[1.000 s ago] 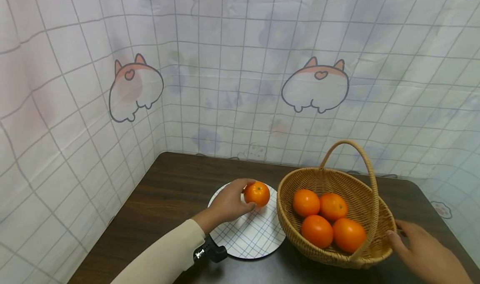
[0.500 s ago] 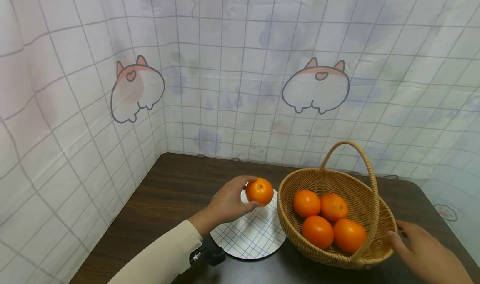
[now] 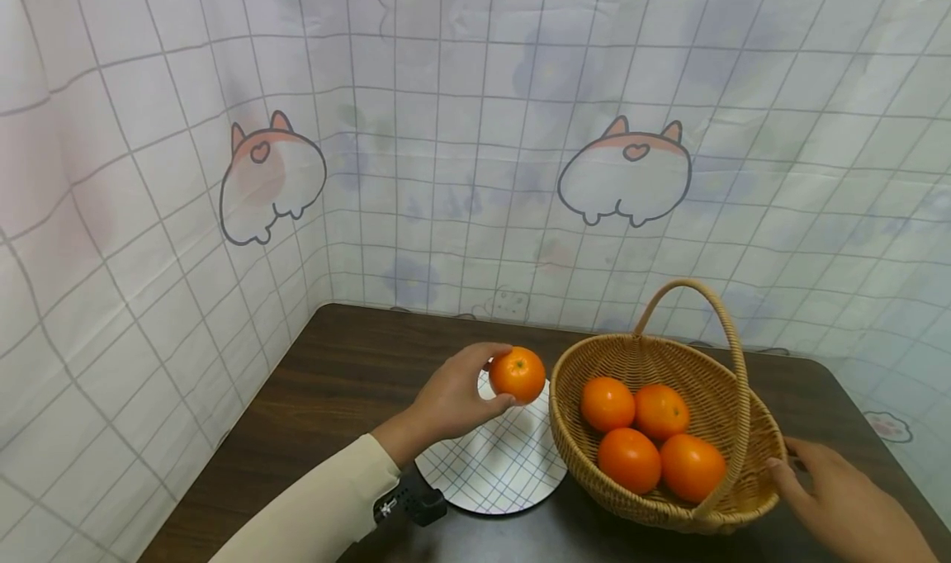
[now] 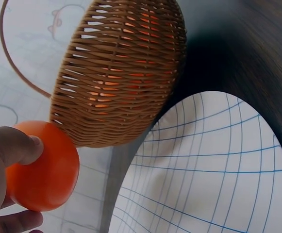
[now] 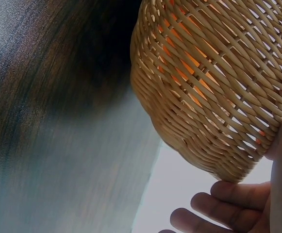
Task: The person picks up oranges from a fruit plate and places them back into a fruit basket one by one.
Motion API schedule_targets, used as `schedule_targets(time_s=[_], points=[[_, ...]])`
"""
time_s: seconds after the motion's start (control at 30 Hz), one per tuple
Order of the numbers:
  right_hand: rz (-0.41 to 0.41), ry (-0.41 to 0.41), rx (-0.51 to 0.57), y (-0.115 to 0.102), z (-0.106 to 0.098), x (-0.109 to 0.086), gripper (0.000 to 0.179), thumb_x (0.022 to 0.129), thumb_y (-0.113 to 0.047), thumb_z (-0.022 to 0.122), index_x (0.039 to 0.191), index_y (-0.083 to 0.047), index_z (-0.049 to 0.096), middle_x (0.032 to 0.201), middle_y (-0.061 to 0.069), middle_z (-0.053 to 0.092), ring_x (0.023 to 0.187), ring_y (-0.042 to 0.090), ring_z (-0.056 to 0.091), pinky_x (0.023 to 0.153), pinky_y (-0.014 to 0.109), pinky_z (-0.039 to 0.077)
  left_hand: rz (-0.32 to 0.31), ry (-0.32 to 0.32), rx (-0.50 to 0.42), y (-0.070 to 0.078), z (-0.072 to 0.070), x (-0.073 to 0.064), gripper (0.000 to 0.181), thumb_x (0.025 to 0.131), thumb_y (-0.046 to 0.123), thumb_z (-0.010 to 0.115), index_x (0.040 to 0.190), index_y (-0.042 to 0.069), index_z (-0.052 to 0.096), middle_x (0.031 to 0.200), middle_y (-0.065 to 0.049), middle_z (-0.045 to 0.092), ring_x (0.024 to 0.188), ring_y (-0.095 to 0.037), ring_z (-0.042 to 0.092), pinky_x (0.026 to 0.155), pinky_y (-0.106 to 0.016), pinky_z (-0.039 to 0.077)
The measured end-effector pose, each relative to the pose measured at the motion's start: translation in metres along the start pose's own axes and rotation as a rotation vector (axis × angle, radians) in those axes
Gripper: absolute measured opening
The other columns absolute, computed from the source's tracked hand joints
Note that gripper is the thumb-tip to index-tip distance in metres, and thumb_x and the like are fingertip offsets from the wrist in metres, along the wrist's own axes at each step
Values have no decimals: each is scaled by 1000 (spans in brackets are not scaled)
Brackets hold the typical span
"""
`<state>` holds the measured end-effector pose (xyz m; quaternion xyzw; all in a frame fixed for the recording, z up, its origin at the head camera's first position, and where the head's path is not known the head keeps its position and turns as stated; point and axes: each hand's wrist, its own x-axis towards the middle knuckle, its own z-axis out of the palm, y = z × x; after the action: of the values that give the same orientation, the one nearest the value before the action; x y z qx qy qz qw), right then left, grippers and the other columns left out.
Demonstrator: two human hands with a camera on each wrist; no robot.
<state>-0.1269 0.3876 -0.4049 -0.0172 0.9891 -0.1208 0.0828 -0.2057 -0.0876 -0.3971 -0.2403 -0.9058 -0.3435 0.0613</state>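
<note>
My left hand [image 3: 451, 395] holds an orange [image 3: 518, 376] between thumb and fingers, over the far part of a round white plate [image 3: 499, 468] with a blue grid pattern. In the left wrist view the thumb lies across the orange [image 4: 46, 167], and the plate [image 4: 213, 189] shows below and to the right. A wicker basket [image 3: 594, 482] with an arched handle stands just right of the plate, with several oranges [image 3: 628, 460] inside. My right hand [image 3: 839, 493] grips the basket's right end, thumb at the rim. The right wrist view shows fingers [image 5: 238, 194] under that end of the wicker basket [image 5: 218, 97].
Everything stands on a dark wood-grain table [image 3: 357, 357]. A white gridded curtain [image 3: 446, 134] with cartoon animal prints hangs behind it and along the left side. The tall basket handle [image 3: 731, 357] rises on the right. A black wrist camera [image 3: 419, 501] sits under my left sleeve.
My left hand has lifted the orange off the plate and moved it slightly up and right. The right hand and the basket have stayed in place.
</note>
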Motion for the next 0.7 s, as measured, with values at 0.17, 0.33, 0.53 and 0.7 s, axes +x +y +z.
schedule_targets(time_s=[0.17,0.33,0.53,0.7], points=[[-2,-4,-3,1,0,0,84,106,-60,35,133,18,50,125,43,52,108,61,54,75,66,51,36,17,-4,4,-1,1,67,87,27,84,145,14,53,141,-2,58,115,-16,60,96,-36,53],[0,-15,-2,0,0,0,84,106,-60,35,132,19,50,125,43,52,109,61,54,76,66,51,80,33,-17,11,-4,2,67,87,25,84,144,12,53,140,-2,58,115,-16,60,98,-36,52],[1,-15,-6,-2,-1,-1,83,107,-59,36,132,19,50,124,44,52,109,62,54,75,66,51,90,36,-20,18,-8,2,66,87,25,84,144,12,53,140,-2,58,117,-17,59,99,-37,52],[-1,-6,-5,-3,-2,-2,82,107,-58,37,132,19,50,124,43,53,108,61,54,75,67,51,88,39,-15,24,-10,2,66,87,27,83,144,13,53,141,-2,58,117,-16,59,99,-37,51]])
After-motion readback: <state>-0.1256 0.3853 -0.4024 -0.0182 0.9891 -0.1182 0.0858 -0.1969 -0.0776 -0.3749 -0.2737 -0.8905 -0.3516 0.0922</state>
